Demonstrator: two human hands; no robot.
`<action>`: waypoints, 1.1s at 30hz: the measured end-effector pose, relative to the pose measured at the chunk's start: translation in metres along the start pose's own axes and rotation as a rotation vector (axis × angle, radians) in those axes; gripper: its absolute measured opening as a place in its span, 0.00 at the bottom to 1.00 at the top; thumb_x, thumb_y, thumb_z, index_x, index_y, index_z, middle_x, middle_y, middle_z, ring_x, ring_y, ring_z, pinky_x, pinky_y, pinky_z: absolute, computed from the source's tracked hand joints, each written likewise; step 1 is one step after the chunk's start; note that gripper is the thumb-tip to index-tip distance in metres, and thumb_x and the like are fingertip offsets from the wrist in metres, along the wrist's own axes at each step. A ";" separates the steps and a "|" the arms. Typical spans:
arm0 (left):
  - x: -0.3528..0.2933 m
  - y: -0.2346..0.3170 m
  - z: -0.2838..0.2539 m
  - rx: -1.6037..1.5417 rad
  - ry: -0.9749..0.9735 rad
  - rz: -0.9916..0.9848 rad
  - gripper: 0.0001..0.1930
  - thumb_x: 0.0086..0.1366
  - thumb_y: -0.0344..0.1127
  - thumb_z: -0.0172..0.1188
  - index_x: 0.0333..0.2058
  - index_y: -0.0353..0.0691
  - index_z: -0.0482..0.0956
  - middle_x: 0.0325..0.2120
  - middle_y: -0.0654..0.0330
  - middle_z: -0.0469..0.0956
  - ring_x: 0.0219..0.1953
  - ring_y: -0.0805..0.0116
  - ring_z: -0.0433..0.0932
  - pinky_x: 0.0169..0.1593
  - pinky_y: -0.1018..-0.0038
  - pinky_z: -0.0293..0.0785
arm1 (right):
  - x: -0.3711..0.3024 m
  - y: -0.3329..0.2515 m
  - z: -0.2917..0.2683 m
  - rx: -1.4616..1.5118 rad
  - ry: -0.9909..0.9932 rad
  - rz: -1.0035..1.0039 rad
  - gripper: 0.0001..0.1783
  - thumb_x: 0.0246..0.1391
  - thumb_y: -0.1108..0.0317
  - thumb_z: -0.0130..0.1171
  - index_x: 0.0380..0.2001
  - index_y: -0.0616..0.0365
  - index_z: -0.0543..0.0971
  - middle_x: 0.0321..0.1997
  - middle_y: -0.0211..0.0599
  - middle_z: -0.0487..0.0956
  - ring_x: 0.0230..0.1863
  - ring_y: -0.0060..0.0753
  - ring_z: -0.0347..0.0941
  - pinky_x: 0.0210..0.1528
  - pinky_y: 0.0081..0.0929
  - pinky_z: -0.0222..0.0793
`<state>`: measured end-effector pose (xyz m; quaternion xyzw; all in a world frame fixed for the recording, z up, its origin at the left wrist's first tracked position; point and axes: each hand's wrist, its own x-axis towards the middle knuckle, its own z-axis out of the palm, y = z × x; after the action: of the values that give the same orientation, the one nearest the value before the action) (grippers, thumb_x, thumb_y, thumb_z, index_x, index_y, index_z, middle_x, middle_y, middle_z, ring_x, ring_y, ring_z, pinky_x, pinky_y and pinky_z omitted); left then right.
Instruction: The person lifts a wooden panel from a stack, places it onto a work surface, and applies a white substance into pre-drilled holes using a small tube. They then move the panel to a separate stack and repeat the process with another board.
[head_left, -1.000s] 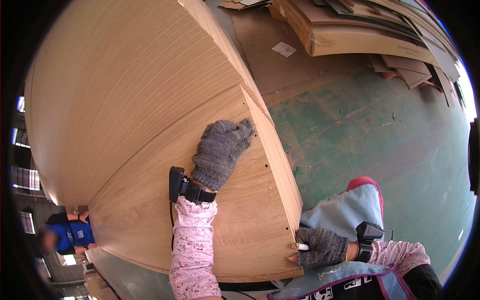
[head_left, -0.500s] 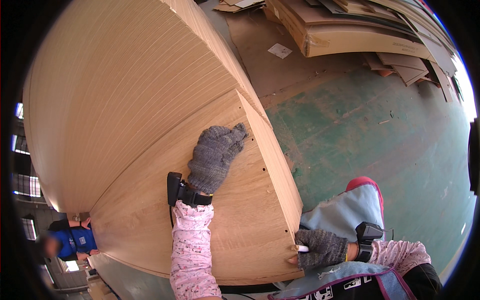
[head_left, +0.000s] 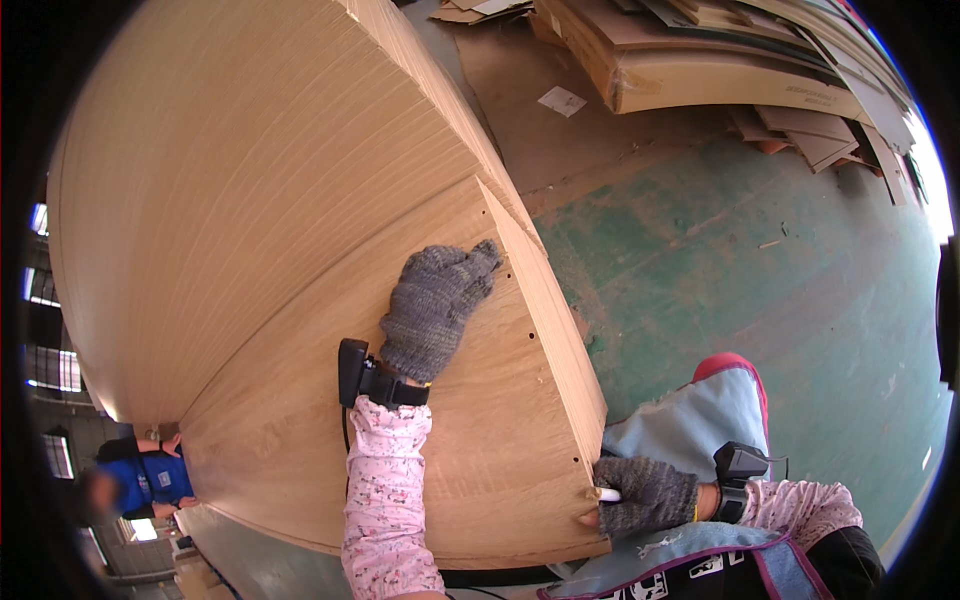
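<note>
A wood-grain panel (head_left: 480, 400) lies on a stack in front of me, with a row of small dark holes along its right edge. My left hand (head_left: 430, 310), in a grey knit glove, rests curled on the panel, fingertips near the upper holes. Whatever those fingers hold, if anything, is hidden. At the panel's lower right corner, my right hand (head_left: 648, 497) wears a matching glove. It is closed around a short white stick (head_left: 604, 494), whose end pokes out beside the panel's edge. The right thumb lies close to that edge.
Further panels with layered edges (head_left: 260, 160) rise at the upper left. Flattened cardboard and boards (head_left: 720, 80) are piled at the upper right, on the green floor (head_left: 720, 260). A person in blue (head_left: 155, 480) stands at the far left with hands at the panels.
My left hand has shifted very slightly up and to the right on the panel. The right hand and its white stick stay nearly in place.
</note>
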<state>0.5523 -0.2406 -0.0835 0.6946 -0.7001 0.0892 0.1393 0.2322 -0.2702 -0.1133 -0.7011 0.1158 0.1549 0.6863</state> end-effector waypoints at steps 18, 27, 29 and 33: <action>-0.016 0.009 -0.003 -0.184 -0.008 -0.066 0.17 0.55 0.29 0.61 0.45 0.44 0.80 0.34 0.60 0.78 0.39 0.61 0.75 0.44 0.67 0.72 | 0.000 0.003 -0.001 0.063 -0.008 0.010 0.25 0.51 0.46 0.63 0.33 0.60 0.74 0.28 0.44 0.76 0.33 0.37 0.76 0.35 0.32 0.69; -0.012 0.010 0.000 -0.105 -0.066 -0.046 0.18 0.55 0.32 0.63 0.46 0.45 0.80 0.31 0.60 0.78 0.35 0.61 0.76 0.41 0.66 0.73 | -0.002 -0.004 -0.003 0.065 0.009 0.034 0.23 0.52 0.46 0.63 0.31 0.58 0.73 0.27 0.44 0.76 0.33 0.38 0.76 0.34 0.33 0.69; -0.007 0.010 0.003 -0.119 -0.068 -0.025 0.20 0.53 0.29 0.62 0.47 0.42 0.78 0.30 0.58 0.78 0.34 0.61 0.75 0.40 0.67 0.72 | -0.001 -0.004 -0.003 0.044 -0.005 0.034 0.23 0.52 0.47 0.63 0.31 0.58 0.73 0.27 0.44 0.76 0.32 0.38 0.76 0.34 0.33 0.69; 0.002 0.013 0.006 -0.087 -0.036 0.073 0.19 0.54 0.30 0.62 0.47 0.41 0.78 0.30 0.59 0.78 0.34 0.61 0.75 0.40 0.67 0.72 | -0.001 -0.003 -0.001 0.086 0.042 -0.024 0.23 0.51 0.47 0.64 0.29 0.58 0.72 0.25 0.41 0.75 0.31 0.35 0.75 0.32 0.32 0.68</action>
<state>0.5392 -0.2437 -0.0877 0.6634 -0.7306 0.0511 0.1537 0.2322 -0.2712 -0.1097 -0.6754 0.1283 0.1271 0.7150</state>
